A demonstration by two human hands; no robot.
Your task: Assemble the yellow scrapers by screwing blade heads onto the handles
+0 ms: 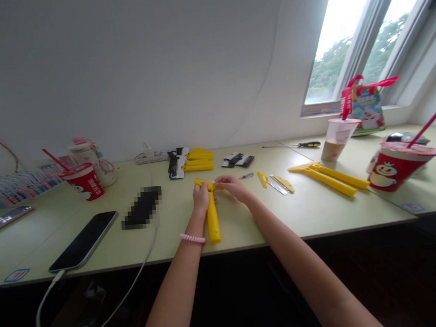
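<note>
A yellow scraper (214, 224) lies in front of me, its thick handle pointing toward the table's near edge. My left hand (201, 197), with a pink coil band at the wrist, is closed around the left side of its head. At the head's right end, the fingertips of my right hand (232, 186) are pinched together; what lies between them is too small to make out. Just beyond the right hand is a small screwdriver (247, 175). Right of it are a small yellow piece (262, 179), a yellow blade-shaped part (283, 183) and a clear strip (278, 185).
Two yellow scrapers (331, 178) lie to the right by a red cup (393, 168) and a clear drink cup (338, 140). More yellow handles (199, 162), black packets (238, 159) and a long screwdriver (308, 145) lie behind. Leftward are a cabled phone (83, 242) and another red cup (85, 183).
</note>
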